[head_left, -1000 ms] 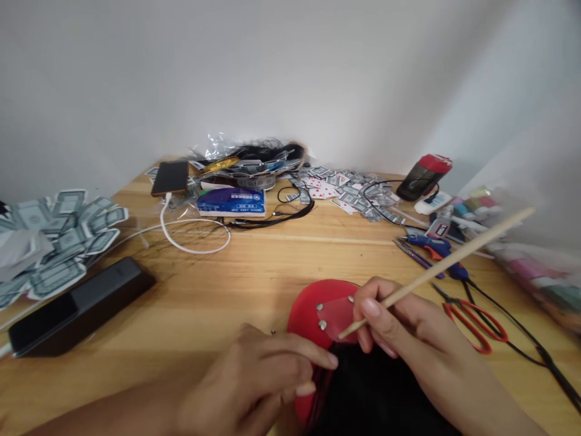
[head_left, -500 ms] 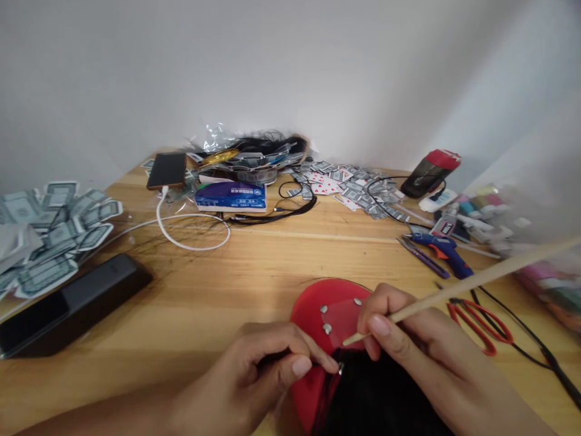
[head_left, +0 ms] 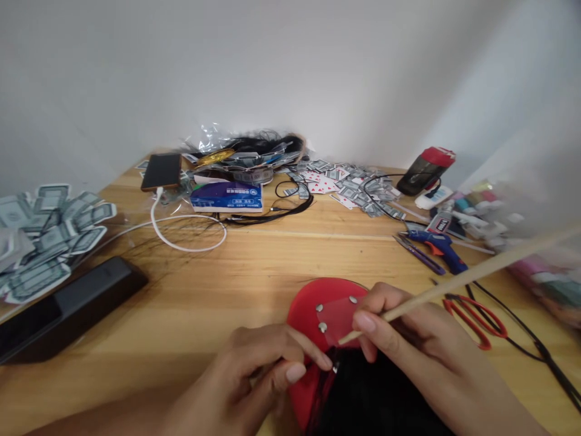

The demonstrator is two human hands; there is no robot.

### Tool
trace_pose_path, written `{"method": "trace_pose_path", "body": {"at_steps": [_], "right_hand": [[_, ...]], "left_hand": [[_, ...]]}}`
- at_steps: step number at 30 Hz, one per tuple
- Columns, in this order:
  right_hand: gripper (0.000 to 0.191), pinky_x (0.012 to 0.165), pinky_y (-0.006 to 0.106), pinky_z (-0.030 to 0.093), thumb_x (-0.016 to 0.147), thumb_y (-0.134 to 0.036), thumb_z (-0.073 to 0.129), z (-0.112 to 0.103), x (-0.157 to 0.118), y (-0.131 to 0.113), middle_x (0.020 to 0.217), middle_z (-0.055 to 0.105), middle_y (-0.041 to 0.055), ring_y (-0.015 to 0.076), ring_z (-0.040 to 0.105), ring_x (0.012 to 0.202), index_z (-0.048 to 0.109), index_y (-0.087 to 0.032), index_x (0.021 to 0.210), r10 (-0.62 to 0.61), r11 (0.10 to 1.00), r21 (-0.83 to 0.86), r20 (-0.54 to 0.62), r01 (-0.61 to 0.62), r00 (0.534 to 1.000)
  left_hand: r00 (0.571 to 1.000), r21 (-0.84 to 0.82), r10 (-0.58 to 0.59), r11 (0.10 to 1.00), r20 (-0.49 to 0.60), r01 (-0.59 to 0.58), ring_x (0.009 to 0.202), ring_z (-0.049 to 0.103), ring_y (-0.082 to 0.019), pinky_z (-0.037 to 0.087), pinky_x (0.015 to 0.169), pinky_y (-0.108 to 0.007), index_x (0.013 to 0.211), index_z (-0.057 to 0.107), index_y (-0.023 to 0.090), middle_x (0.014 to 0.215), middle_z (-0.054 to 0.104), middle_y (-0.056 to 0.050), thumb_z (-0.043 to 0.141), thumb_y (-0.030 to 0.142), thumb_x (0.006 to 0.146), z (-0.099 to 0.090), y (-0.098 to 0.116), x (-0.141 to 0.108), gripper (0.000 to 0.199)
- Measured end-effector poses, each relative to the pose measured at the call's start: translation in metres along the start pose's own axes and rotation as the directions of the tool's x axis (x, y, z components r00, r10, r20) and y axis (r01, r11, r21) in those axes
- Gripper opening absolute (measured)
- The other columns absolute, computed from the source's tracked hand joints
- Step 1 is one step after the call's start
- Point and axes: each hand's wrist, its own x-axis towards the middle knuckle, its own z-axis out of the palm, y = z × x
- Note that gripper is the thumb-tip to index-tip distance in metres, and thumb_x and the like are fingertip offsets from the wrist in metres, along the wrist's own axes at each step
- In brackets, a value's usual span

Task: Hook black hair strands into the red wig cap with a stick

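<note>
Since half a second ago little shifts: the left hand (head_left: pixel 261 378) keeps its pinch at the lower edge of the red piece (head_left: pixel 313 309), thumb and forefinger closed together on a small metal stud (head_left: pixel 335 367), and the right hand (head_left: pixel 408 345) stays wrapped around the wooden stick (head_left: pixel 458 283), whose far end now points toward 2 o'clock a touch lower than before.

That stick's tip rests on the clear plastic patch (head_left: pixel 336 315) studded onto the red piece, at the centre-bottom of the view. Black hair (head_left: pixel 372 399) spreads from under both hands toward 6 o'clock, touching the red piece.

At 3 o'clock of the hands lie red-handled scissors (head_left: pixel 476 318) on the wooden table (head_left: pixel 254 272), with a blue glue gun (head_left: pixel 442 247) beyond them at 2 o'clock. A blue tissue pack (head_left: pixel 226 197) sits at 11 o'clock, a phone (head_left: pixel 161 171) with a white cable (head_left: pixel 181 233) just left of it. Playing cards (head_left: pixel 349 184) scatter at 12 to 1 o'clock, more card backs (head_left: pixel 49 230) at 9 o'clock beside a black case (head_left: pixel 68 306).
</note>
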Motion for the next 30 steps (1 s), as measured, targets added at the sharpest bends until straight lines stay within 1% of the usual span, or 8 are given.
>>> {"method": "trace_pose_path", "body": {"at_steps": [2, 6, 9, 12, 14, 17, 24, 30], "right_hand": [[0.04, 0.054, 0.019, 0.047, 0.097, -0.033, 0.056, 0.0, 0.001, 0.0, 0.064, 0.062, -0.0005, 0.012, 0.061, 0.058, 0.062, -0.021, 0.059, 0.007, 1.0, 0.012, -0.016, -0.007, 1.0], [0.04, 0.05, 0.017, 0.044, 0.095, -0.032, 0.06, 0.0, 0.001, 0.001, 0.062, 0.059, -0.0019, 0.0097, 0.057, 0.053, 0.062, -0.021, 0.057, 0.011, 1.0, 0.028, -0.055, -0.01, 0.998], [0.039, 0.05, 0.017, 0.044, 0.096, -0.031, 0.059, 0.0, 0.002, 0.002, 0.064, 0.061, -0.0017, 0.01, 0.059, 0.056, 0.062, -0.021, 0.058, 0.013, 0.999, 0.043, -0.041, -0.011, 0.999], [0.04, 0.051, 0.017, 0.043, 0.096, -0.033, 0.058, 0.0, 0.002, 0.002, 0.064, 0.06, -0.0019, 0.01, 0.058, 0.056, 0.061, -0.021, 0.058, 0.001, 0.998, 0.057, -0.044, 0.001, 0.999], [0.041, 0.052, 0.017, 0.044, 0.097, -0.035, 0.056, -0.001, 0.003, 0.002, 0.065, 0.06, -0.0018, 0.0104, 0.058, 0.058, 0.06, -0.021, 0.059, 0.003, 0.998, 0.069, -0.043, 0.0, 0.999], [0.042, 0.054, 0.018, 0.044, 0.099, -0.039, 0.054, -0.001, 0.003, 0.002, 0.067, 0.06, -0.0012, 0.0113, 0.059, 0.06, 0.061, -0.021, 0.062, 0.018, 0.996, 0.086, -0.031, -0.016, 0.999], [0.042, 0.05, 0.019, 0.043, 0.099, -0.041, 0.052, 0.0, 0.002, 0.001, 0.064, 0.057, -0.0017, 0.0111, 0.054, 0.056, 0.059, -0.021, 0.062, 0.033, 0.994, 0.108, -0.019, -0.031, 0.999], [0.039, 0.06, 0.021, 0.047, 0.101, -0.037, 0.048, -0.001, 0.0, 0.002, 0.071, 0.06, -0.0007, 0.0131, 0.06, 0.066, 0.058, -0.022, 0.067, 0.018, 0.994, 0.103, 0.029, -0.021, 0.999]], "left_hand": [[0.998, 0.106, 0.064, 0.992, -0.001, -0.063, 0.093, 0.067, -0.015, 0.05, 0.081, -0.021, 0.085, 0.062, 0.019, 0.099, 0.071, -0.005, 0.045, 0.028, 0.103, 0.0, 0.001, -0.001, 0.026], [0.987, 0.236, 0.152, 0.958, 0.056, -0.161, 0.087, 0.066, -0.014, 0.051, 0.078, -0.02, 0.089, 0.06, 0.018, 0.095, 0.066, -0.006, 0.045, 0.027, 0.103, -0.002, 0.002, -0.002, 0.022], [0.981, 0.325, 0.18, 0.925, 0.077, -0.195, 0.101, 0.065, -0.017, 0.051, 0.082, -0.023, 0.089, 0.06, 0.019, 0.115, 0.065, -0.009, 0.049, 0.025, 0.1, -0.005, 0.003, -0.002, 0.017], [0.964, 0.376, 0.222, 0.889, 0.144, -0.261, 0.112, 0.062, -0.019, 0.047, 0.095, -0.029, 0.087, 0.057, 0.021, 0.128, 0.064, -0.008, 0.05, 0.018, 0.098, -0.007, 0.006, 0.001, 0.014], [0.956, 0.372, 0.237, 0.883, 0.172, -0.286, 0.112, 0.063, -0.018, 0.045, 0.099, -0.031, 0.086, 0.054, 0.021, 0.123, 0.069, -0.007, 0.048, 0.019, 0.1, -0.006, 0.008, 0.004, 0.016], [0.959, 0.33, 0.241, 0.902, 0.152, -0.279, 0.102, 0.066, -0.017, 0.048, 0.092, -0.029, 0.088, 0.056, 0.02, 0.112, 0.073, -0.008, 0.043, 0.027, 0.104, -0.004, 0.007, 0.007, 0.022], [0.968, 0.237, 0.236, 0.939, 0.089, -0.25, 0.095, 0.065, -0.018, 0.049, 0.086, -0.029, 0.118, 0.062, 0.019, 0.103, 0.073, -0.01, 0.041, 0.025, 0.104, -0.003, -0.002, 0.004, 0.026], [0.973, 0.217, 0.216, 0.949, 0.078, -0.228, 0.091, 0.065, -0.018, 0.049, 0.084, -0.028, 0.116, 0.065, 0.018, 0.099, 0.074, -0.009, 0.042, 0.025, 0.103, -0.003, 0.0, 0.005, 0.026]]}}
